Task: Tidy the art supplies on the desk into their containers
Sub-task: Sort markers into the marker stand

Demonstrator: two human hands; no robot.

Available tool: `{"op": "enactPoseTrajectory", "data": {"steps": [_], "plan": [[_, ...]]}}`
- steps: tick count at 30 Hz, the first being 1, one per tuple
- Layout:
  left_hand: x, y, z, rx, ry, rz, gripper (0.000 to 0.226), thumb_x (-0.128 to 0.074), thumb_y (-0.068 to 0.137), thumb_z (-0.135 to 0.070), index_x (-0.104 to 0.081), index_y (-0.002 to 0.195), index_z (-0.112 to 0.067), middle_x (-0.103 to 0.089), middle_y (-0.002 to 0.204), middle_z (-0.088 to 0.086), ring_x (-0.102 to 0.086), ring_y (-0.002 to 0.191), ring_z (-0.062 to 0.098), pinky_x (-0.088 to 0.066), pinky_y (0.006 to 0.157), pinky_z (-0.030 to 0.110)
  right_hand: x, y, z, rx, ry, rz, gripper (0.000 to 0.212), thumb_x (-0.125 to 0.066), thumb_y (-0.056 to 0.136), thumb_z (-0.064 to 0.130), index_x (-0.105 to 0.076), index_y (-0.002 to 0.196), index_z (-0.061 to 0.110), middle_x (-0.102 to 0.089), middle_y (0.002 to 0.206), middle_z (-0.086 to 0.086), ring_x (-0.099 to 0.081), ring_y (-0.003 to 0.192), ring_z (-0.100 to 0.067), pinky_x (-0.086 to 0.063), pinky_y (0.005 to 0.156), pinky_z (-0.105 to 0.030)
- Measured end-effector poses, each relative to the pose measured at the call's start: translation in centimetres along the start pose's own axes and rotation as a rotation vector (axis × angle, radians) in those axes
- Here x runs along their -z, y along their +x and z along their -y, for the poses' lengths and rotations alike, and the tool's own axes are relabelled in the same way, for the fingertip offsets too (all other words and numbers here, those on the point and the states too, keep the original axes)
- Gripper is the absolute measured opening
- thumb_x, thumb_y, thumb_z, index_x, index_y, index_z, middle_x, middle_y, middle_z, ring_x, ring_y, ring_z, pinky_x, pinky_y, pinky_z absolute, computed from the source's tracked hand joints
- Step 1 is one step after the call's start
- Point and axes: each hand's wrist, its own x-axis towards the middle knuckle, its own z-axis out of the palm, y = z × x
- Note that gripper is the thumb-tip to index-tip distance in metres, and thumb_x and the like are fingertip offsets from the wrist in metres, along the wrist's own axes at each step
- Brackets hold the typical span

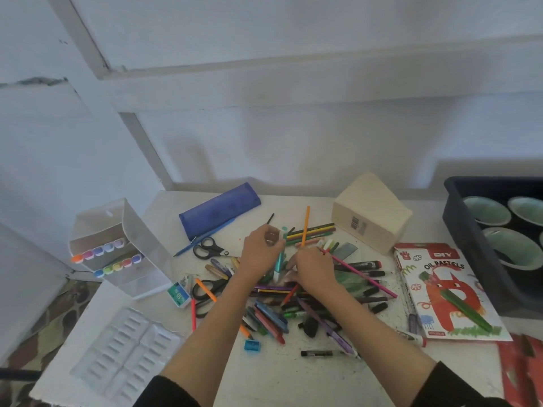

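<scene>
Your black sleeves [164,392] frame the near edge of the desk [279,377], and both forearms reach out to the pile [293,306] of pens, pencils and crayons heaped at its middle. Your left hand [260,249] has its fingers curled round a teal marker [277,264], which stands nearly upright with its white tip down in the heap. Your right hand [313,270] lies palm down just beside it, fingers bent into the pile; you cannot tell whether it grips anything. A blue sharpener [252,345] sits on the near side of the heap. At the near left corner lies a white tray [126,356], and behind it, on the left edge, stands an open marker box [123,248] with two rows of coloured caps. Scissors [210,248] lie between that box and your left hand. Along the far edge rest a blue case [219,212] and a wooden box [371,212]. On the right edge lies a pastels box [440,289], with a dark tub [470,239] beyond it.
</scene>
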Motion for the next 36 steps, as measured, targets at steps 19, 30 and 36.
{"op": "enactPoseTrajectory", "data": {"steps": [19,30,36], "plan": [[6.3,-2.8,1.6,-0.093,-0.197,-0.165,0.021,-0.064,0.089,-0.017,-0.063,0.110,-0.018,-0.066,0.094,-0.003,-0.064,0.076,0.018,-0.053,0.070,0.024,4.8,0.5,2.3,0.296,-0.041,0.102,0.015,-0.060,0.086,0.012,-0.061,0.100,0.014,-0.060,0.103,-0.005,-0.058,0.093,-0.023,-0.045,0.076,-0.030],[11.7,-7.4,2.9,-0.241,-0.199,-0.251,0.021,-0.066,0.086,-0.004,-0.056,0.094,-0.021,-0.062,0.088,-0.003,-0.062,0.073,0.005,-0.052,0.064,0.022,7.5,-1.1,8.8,0.437,0.483,-0.095,0.014,-0.072,0.078,0.008,-0.064,0.087,0.015,-0.058,0.074,0.012,-0.055,0.063,-0.003,-0.042,0.060,-0.008],[16.9,-10.9,6.3,-0.239,-0.075,-0.361,0.036,-0.065,0.086,-0.001,-0.049,0.091,-0.034,-0.064,0.093,-0.008,-0.064,0.080,0.000,-0.050,0.071,0.012,6.8,-3.0,15.5,0.572,0.704,-0.137,0.014,-0.068,0.083,0.008,-0.059,0.084,0.019,-0.067,0.079,0.001,-0.063,0.065,0.000,-0.047,0.061,-0.012]]}}
